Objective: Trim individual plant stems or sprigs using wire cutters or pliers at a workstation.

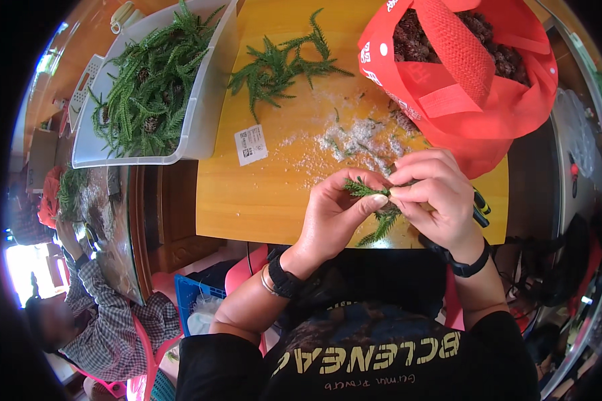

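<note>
My left hand [341,210] and my right hand [438,190] meet above the table's near edge. Between their fingertips is a green artificial pine sprig [382,226], its needled tips sticking out to the left and downward. The left thumb and forefinger pinch it from one side, the right fingers from the other. Fingers cover its middle, so I cannot make out whether anything else is held there. Just beyond the hands lie white flakes [361,137] scattered over the yellow tabletop [274,207]. Farther back rests a loose group of pine sprigs [271,70].
A translucent plastic bin [206,110] full of pine sprigs and cones stands at left. At right sits a red bag [461,127] of brown pine cones [415,40]. A white label [251,145] and dark-handled pliers [480,208] lie nearby. Another person [120,321] works at a table far left.
</note>
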Motion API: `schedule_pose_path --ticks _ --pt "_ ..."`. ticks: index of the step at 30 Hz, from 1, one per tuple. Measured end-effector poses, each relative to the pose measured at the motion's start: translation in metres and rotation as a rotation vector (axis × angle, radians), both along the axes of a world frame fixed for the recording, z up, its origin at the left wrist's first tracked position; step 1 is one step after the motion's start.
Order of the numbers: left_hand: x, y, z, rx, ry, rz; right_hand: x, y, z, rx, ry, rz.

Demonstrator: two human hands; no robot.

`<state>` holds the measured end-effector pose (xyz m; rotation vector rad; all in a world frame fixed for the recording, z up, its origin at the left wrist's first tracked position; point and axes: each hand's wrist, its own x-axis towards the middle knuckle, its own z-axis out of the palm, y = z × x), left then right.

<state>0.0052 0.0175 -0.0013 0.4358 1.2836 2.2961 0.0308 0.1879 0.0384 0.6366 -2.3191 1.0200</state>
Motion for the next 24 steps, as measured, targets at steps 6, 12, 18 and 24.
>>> schedule_pose_path --ticks 6,12,18,24 --pt "-0.0027 -0.0015 -0.0015 -0.010 -0.002 -0.029 0.0010 0.0055 0.0021 0.069 0.017 0.085" --pt "-0.0071 -0.0039 -0.0030 -0.054 0.027 -0.078 0.0033 0.0029 0.0046 0.053 -0.035 0.060" --pt "-0.0063 -0.0027 -0.0039 -0.076 0.027 -0.017 0.0056 0.0009 0.0026 -0.001 -0.116 0.009" --pt "-0.0068 -0.0024 -0.0040 -0.124 0.120 -0.022 0.0081 0.0015 0.0057 -0.014 -0.187 -0.044"
